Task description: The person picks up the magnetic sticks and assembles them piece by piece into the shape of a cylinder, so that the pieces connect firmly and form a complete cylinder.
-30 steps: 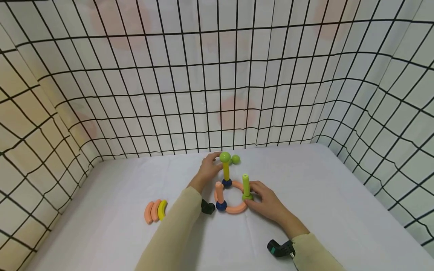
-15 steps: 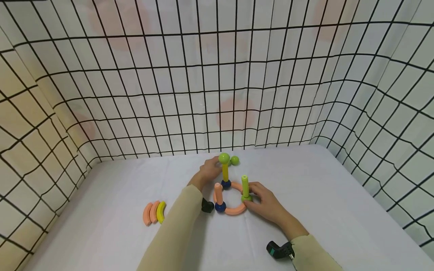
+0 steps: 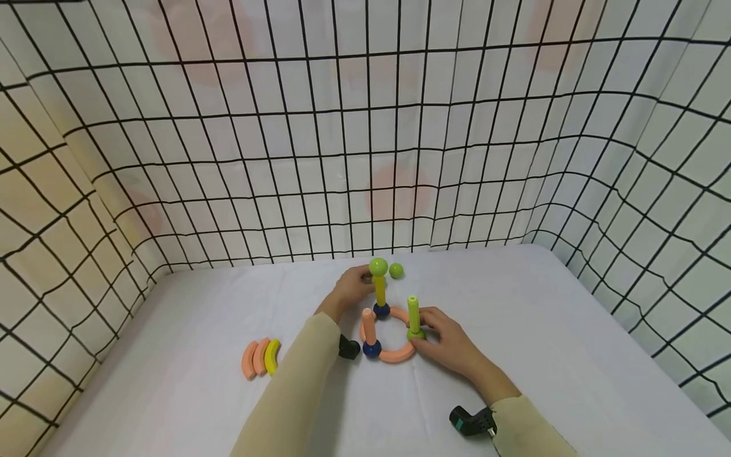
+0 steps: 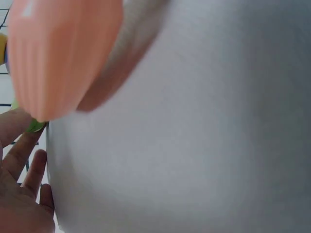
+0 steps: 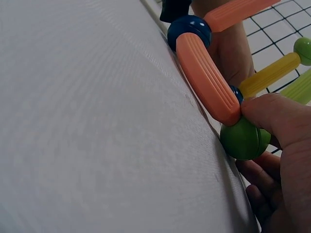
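A ring of curved orange rods lies on the white table, joined by two dark blue balls and a green ball. Upright on it stand an orange rod, a yellow rod topped by a light green ball, and a light green rod. My right hand pinches the green ball under the light green rod. Behind the yellow rod, my left hand pinches a green ball, mostly hidden by the thumb.
Another green ball sits at the table's back, right of the yellow rod. Two loose orange curved rods and a yellow curved rod lie at left. Black netting rises behind and at both sides.
My left hand has drawn slightly back towards me from the loose green ball at the back, taking hold of the green ball beside it. The right hand holds its place on the ring.
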`<state>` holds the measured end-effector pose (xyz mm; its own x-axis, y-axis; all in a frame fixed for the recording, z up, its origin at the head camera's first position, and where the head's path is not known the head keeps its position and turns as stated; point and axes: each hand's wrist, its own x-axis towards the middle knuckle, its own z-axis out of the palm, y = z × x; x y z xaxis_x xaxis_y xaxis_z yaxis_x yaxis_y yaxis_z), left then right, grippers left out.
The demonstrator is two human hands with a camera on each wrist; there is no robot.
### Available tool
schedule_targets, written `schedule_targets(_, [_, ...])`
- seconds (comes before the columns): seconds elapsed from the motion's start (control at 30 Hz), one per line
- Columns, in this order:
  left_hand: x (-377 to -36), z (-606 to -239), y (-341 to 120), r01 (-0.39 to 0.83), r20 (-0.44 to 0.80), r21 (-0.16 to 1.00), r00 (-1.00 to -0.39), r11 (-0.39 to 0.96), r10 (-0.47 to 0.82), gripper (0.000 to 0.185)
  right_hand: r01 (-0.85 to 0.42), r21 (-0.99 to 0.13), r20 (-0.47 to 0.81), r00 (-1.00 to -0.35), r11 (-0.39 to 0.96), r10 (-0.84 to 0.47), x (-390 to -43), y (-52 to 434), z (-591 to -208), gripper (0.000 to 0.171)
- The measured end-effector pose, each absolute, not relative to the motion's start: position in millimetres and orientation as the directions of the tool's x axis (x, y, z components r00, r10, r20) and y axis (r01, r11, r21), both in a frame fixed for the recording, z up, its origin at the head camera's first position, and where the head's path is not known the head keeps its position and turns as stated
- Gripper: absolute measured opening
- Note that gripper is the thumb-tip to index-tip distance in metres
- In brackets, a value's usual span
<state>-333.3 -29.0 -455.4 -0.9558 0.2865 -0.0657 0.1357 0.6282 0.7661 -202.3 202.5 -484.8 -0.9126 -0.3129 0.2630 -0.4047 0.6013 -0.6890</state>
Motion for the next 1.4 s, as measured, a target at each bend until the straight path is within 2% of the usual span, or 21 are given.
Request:
schedule_targets(0.17, [-331.7,-458.2,-34.6,0.142,-0.049,0.785,-0.956,0.603,0.290,0.033,-0.383,-0.706,0.217,-0.917,0.595,-0.334,-201.6,202.6,-483.0,0.031])
schedule_targets(0.3, [-325.0,-455.7,-38.1,0.089,-0.081,0.797,-0.965,0.597,0.251,0.040,-0.380,-0.693,0.194,-0.917,0.612,-0.349,-201.9,203.8,-481.5,0.036])
schedule_targets(0.43, [-316.5,-452.8,-42.2,0.059,-0.093,0.806,-0.970,0.589,0.224,0.039,-0.371,-0.692,0.176,-0.919,0.619,-0.353,-202.5,204.6,-481.2,0.040])
schedule_targets(0.87, [-287.0,-453.1,-64.9,0.067,-0.010,0.846,-0.990,0.529,0.140,0.039,-0.359,-0.698,0.165,-0.923,0.620,-0.349,-203.4,203.3,-483.2,0.042])
schedule_targets(1.13, [-267.1,-448.8,-74.8,0.043,0.019,0.899,-0.998,0.436,0.060,0.039,-0.371,-0.682,0.182,-0.921,0.630,-0.345,-202.2,201.5,-481.0,0.046])
schedule_targets(1.4, [-244.3,-434.7,-81.8,0.070,0.071,0.947,-0.997,0.315,0.007,0.041,-0.384,-0.668,0.195,-0.917,0.637,-0.348,-201.7,200.2,-480.7,0.045])
